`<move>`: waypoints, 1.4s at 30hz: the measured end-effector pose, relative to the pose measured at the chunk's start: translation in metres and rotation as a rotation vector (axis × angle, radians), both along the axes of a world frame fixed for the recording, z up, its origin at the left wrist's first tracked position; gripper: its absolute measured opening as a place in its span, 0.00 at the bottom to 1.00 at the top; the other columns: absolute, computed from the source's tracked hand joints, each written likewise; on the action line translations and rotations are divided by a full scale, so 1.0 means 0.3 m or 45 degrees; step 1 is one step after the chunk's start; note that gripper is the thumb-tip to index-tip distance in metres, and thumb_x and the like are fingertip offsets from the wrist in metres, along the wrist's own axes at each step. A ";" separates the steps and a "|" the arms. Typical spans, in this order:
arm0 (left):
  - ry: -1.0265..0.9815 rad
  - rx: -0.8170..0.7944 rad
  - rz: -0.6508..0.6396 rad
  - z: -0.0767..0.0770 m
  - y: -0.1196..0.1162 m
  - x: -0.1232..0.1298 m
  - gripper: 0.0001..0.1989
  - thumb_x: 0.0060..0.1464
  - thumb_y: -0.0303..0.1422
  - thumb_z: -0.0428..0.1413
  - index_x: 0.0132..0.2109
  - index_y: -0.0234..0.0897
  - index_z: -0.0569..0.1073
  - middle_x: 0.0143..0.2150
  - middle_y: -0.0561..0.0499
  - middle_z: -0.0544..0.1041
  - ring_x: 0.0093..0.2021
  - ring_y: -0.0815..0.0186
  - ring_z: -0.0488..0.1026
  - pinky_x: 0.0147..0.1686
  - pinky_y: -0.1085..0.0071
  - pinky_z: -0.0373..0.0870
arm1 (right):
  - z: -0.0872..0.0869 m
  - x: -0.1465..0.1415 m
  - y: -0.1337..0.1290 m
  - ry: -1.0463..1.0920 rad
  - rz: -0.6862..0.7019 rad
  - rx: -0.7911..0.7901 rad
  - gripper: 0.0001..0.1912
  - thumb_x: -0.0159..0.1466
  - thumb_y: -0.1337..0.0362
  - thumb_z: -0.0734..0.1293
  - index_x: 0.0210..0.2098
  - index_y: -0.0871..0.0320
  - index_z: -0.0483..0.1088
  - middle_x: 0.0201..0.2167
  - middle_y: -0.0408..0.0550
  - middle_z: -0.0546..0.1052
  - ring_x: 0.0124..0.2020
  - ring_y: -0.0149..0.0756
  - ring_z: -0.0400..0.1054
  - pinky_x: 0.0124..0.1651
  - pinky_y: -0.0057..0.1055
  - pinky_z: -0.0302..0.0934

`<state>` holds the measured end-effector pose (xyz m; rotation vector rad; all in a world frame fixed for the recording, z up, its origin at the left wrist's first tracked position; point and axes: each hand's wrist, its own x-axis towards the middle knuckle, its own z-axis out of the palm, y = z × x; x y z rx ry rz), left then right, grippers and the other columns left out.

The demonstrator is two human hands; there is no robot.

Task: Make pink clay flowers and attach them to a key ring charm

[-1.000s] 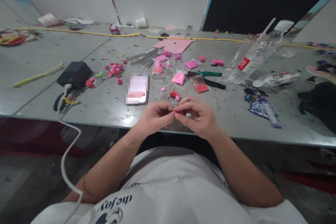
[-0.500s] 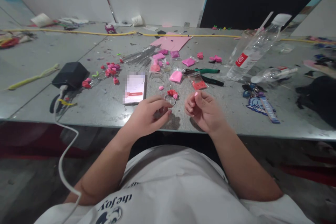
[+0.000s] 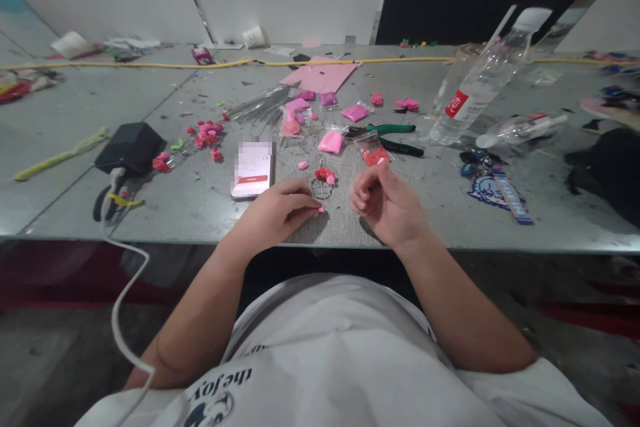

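Note:
My left hand (image 3: 280, 213) is closed in a pinch, thumb and forefinger meeting on a small piece of pink clay (image 3: 321, 209). It hovers low over the table's front part. Just beyond it lies a wire ring (image 3: 321, 189) decorated with red and pink clay flowers (image 3: 326, 175). My right hand (image 3: 385, 203) is to the right of the ring with its fingers curled in. A pale pink bit of clay (image 3: 381, 161) shows at its thumb tip. One loose pink lump (image 3: 303, 165) rests behind the ring.
A phone (image 3: 253, 170) lies by my left hand. Behind are clay packets (image 3: 331, 141), green-handled pliers (image 3: 395, 128) and thin wires (image 3: 263, 105). At right stand a water bottle (image 3: 470, 97) and keychains (image 3: 495, 193); at left, a black charger (image 3: 130, 149) and clay-flower pieces (image 3: 207, 135).
My left thumb and forefinger have closed together, and a pink clay piece now shows between them. My right hand stays curled, its thumb raised slightly. The view has shifted a little.

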<state>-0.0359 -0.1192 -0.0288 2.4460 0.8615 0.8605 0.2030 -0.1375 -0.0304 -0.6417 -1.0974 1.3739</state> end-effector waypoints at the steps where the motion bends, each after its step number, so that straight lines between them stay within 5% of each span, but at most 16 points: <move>1: -0.134 -0.049 0.031 0.005 -0.011 0.012 0.08 0.67 0.37 0.63 0.45 0.41 0.87 0.42 0.45 0.81 0.40 0.63 0.77 0.41 0.68 0.72 | -0.007 -0.002 -0.003 -0.014 -0.052 0.041 0.30 0.68 0.34 0.70 0.27 0.53 0.71 0.22 0.40 0.65 0.22 0.30 0.60 0.23 0.30 0.55; 4: -0.695 -0.345 0.145 0.007 -0.052 0.071 0.06 0.61 0.37 0.69 0.42 0.41 0.87 0.40 0.47 0.82 0.37 0.66 0.76 0.37 0.70 0.72 | -0.029 -0.011 -0.021 -0.138 -0.228 0.211 0.26 0.72 0.38 0.68 0.31 0.53 0.77 0.24 0.42 0.70 0.25 0.32 0.64 0.26 0.31 0.59; 7: -1.229 -0.800 0.172 -0.013 -0.087 0.146 0.07 0.56 0.39 0.73 0.40 0.44 0.88 0.35 0.52 0.81 0.33 0.71 0.74 0.36 0.73 0.72 | -0.042 -0.023 -0.041 -0.237 -0.205 0.365 0.18 0.74 0.46 0.69 0.38 0.52 0.80 0.29 0.43 0.74 0.27 0.31 0.66 0.28 0.31 0.62; 10: -1.453 -1.055 0.095 -0.038 -0.101 0.198 0.09 0.51 0.39 0.76 0.38 0.45 0.88 0.35 0.53 0.82 0.33 0.73 0.74 0.35 0.76 0.73 | -0.042 -0.037 -0.047 -0.203 -0.171 0.472 0.10 0.72 0.53 0.74 0.41 0.51 0.80 0.36 0.43 0.77 0.28 0.28 0.68 0.28 0.28 0.64; 22: -1.455 -0.871 -0.084 -0.036 -0.106 0.225 0.05 0.54 0.36 0.75 0.38 0.51 0.89 0.39 0.53 0.82 0.37 0.70 0.79 0.39 0.69 0.81 | -0.031 -0.053 -0.042 -0.233 -0.185 0.569 0.02 0.69 0.62 0.77 0.41 0.51 0.82 0.40 0.45 0.81 0.29 0.28 0.73 0.31 0.30 0.71; 28: -1.413 -0.775 -0.066 -0.048 -0.107 0.223 0.05 0.56 0.36 0.74 0.40 0.52 0.89 0.39 0.52 0.82 0.36 0.70 0.78 0.41 0.68 0.81 | -0.031 -0.058 -0.039 -0.224 -0.248 0.517 0.08 0.68 0.57 0.78 0.38 0.53 0.80 0.38 0.45 0.80 0.28 0.28 0.71 0.29 0.29 0.71; 42: -1.368 -0.677 -0.046 -0.068 -0.107 0.216 0.06 0.58 0.35 0.72 0.42 0.55 0.89 0.40 0.52 0.82 0.39 0.69 0.78 0.43 0.70 0.78 | -0.030 -0.058 -0.044 -0.271 -0.268 0.592 0.04 0.69 0.60 0.76 0.40 0.51 0.79 0.38 0.44 0.81 0.31 0.30 0.73 0.32 0.30 0.72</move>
